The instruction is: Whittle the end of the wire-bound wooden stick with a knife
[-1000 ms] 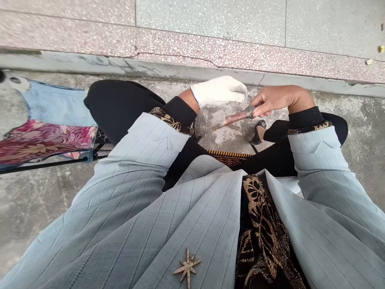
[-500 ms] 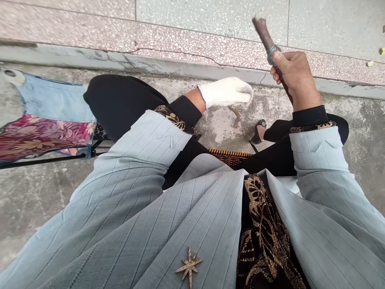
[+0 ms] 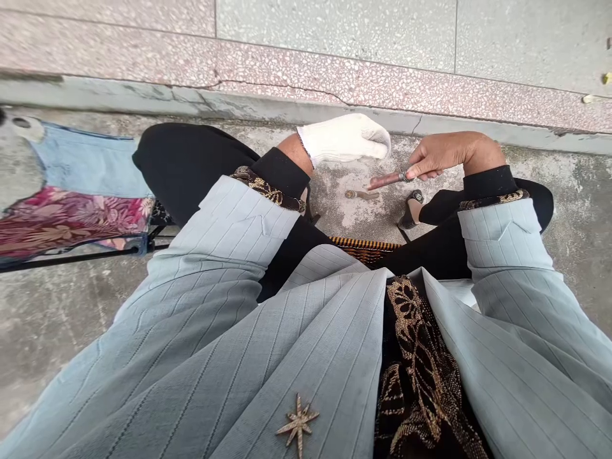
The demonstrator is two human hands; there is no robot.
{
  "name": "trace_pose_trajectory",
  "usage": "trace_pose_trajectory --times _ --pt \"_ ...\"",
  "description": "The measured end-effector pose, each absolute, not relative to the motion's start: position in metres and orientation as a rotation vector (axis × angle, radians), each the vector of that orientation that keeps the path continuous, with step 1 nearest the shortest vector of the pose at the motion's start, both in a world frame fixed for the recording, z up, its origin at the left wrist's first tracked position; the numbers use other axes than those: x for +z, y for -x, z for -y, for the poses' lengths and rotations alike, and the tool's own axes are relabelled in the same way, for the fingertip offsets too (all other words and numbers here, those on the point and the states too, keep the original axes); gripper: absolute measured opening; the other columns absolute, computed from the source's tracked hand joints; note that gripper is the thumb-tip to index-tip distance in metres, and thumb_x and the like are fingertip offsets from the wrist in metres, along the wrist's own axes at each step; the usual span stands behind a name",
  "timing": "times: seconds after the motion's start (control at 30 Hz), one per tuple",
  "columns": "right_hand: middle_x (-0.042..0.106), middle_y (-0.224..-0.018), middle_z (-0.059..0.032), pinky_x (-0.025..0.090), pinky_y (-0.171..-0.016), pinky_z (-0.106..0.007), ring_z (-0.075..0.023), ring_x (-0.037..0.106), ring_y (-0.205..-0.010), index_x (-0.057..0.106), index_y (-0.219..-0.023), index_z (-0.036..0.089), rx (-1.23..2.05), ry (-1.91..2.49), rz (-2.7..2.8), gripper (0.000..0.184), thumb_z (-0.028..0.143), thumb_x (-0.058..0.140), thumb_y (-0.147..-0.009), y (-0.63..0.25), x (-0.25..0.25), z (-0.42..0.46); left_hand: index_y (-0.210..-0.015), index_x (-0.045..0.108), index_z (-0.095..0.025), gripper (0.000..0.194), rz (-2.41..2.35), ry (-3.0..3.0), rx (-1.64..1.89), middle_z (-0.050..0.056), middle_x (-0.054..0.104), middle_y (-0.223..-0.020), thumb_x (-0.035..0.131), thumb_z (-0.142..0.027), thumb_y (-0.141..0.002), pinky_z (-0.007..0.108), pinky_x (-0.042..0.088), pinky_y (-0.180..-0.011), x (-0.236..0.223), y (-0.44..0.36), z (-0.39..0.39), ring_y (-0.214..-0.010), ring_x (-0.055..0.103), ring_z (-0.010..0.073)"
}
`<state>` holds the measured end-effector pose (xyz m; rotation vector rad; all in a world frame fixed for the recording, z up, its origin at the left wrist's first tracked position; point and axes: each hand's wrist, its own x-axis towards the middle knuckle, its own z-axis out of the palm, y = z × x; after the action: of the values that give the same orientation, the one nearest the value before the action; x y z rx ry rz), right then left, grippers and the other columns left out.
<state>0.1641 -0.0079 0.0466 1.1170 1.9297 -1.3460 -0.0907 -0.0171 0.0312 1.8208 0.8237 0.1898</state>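
My right hand (image 3: 442,156), bare, is closed around a reddish-brown wooden stick (image 3: 386,181) with thin wire wound about it beside the thumb. Its bare end points left and slightly down; the rest is hidden by the hand. My left hand (image 3: 349,139) wears a white knitted glove, its fingers curled down and pressed together. Whatever may be inside them is hidden. Below the glove, close to the stick's tip, is a short brown piece of wood (image 3: 362,194) with a pale cut end. It is apart from the left hand and appears to be over or on the concrete.
A raised terrazzo step (image 3: 296,70) with a cracked edge runs across the front. Beneath me is a woven seat (image 3: 364,248). To the left stands a folding seat (image 3: 90,159) covered in denim and floral cloth. My shoe (image 3: 410,210) rests on the concrete ground (image 3: 329,210).
My right hand has swung down and left, turning the stick from upward to leftward. The short piece of wood has turned sideways under the left glove, which has shifted slightly left.
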Motion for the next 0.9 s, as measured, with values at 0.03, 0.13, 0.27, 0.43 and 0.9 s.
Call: trace_pose_trajectory --times 0.03,0.13,0.27,0.43,0.9 --pt "0.054 -0.059 0.0007 0.038 -0.064 -0.029 -0.0134 0.048 -0.059 0.067 -0.068 0.02 -1.435 -1.034 -1.929 0.053 0.07 0.069 -0.083 -0.161 0.05 0.01 -0.087 0.069 -0.017 0.015 -0.827 -1.772 0.216 0.001 0.061 -0.075 0.062 -0.03 -0.082 0.028 0.033 -0.062 0.033 0.092 0.018 -0.065 0.044 0.0123" --pt "0.055 -0.061 0.0012 0.037 -0.061 -0.027 -0.011 0.045 -0.058 0.066 -0.07 0.019 -1.675 -0.851 -1.924 0.054 0.072 0.069 -0.082 -0.149 0.059 0.016 -0.085 0.066 -0.017 0.01 -0.774 -1.622 0.281 0.0 0.057 -0.072 0.063 -0.026 -0.082 0.028 0.031 -0.058 0.034 0.09 0.022 -0.061 0.041 0.0105" --pt "0.056 -0.061 0.0009 0.036 -0.059 -0.028 -0.0114 0.045 -0.057 0.066 -0.07 0.019 -1.828 -0.869 -1.997 0.054 0.073 0.075 -0.076 -0.146 0.069 0.025 -0.083 0.065 -0.018 0.008 -0.7 -1.528 0.391 0.001 0.058 -0.072 0.066 -0.025 -0.084 0.027 0.033 -0.056 0.023 0.078 0.024 -0.061 0.042 0.0102" --pt "0.062 -0.069 -0.0052 0.034 -0.058 -0.039 -0.0212 0.046 -0.062 0.066 -0.076 0.03 -2.066 -1.751 -2.339 0.045 0.075 0.069 -0.078 -0.16 0.07 0.024 -0.079 0.061 -0.016 0.017 -0.768 -1.496 0.521 0.001 0.053 -0.067 0.054 -0.02 -0.094 0.024 0.038 -0.057 0.019 0.067 0.025 -0.06 0.046 0.01" --pt "0.063 -0.065 -0.0088 0.044 -0.072 -0.039 -0.0225 0.059 -0.074 0.062 -0.07 0.02 -0.825 -2.218 -2.08 0.047 0.063 0.068 -0.09 -0.162 0.044 0.0 -0.083 0.07 -0.018 0.014 -0.699 -1.667 0.224 0.002 0.056 -0.062 0.061 -0.028 -0.081 0.029 0.036 -0.06 0.027 0.075 0.03 -0.058 0.051 0.0137"
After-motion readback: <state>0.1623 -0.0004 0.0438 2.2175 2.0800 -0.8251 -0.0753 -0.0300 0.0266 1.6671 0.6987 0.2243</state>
